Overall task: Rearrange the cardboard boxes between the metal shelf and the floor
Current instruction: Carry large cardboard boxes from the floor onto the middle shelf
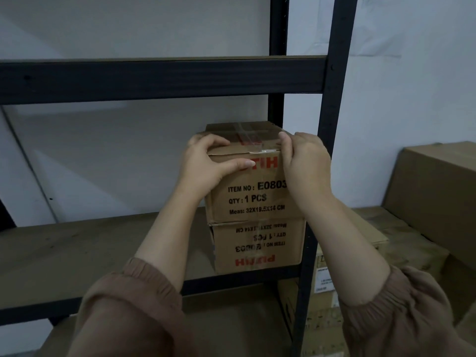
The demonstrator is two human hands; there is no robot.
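Cardboard top box (253, 181), stacked on another (257, 247) at the shelf's (77, 243) right end, is grasped by both hands (208, 163) (305, 163); more boxes (438, 191) wait beside the shelf.

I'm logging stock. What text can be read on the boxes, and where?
Upper brown cardboard box, front face:
"ITEM NO : E0803"
"QTY : 1 PCS"
"Meas: 32X19.5X14 CM"
Red brand partly hidden by the hands: only "TIH".
Lower brown cardboard box, print upside down: same lines, partly blurred.
White label right of the shelf post: too small.
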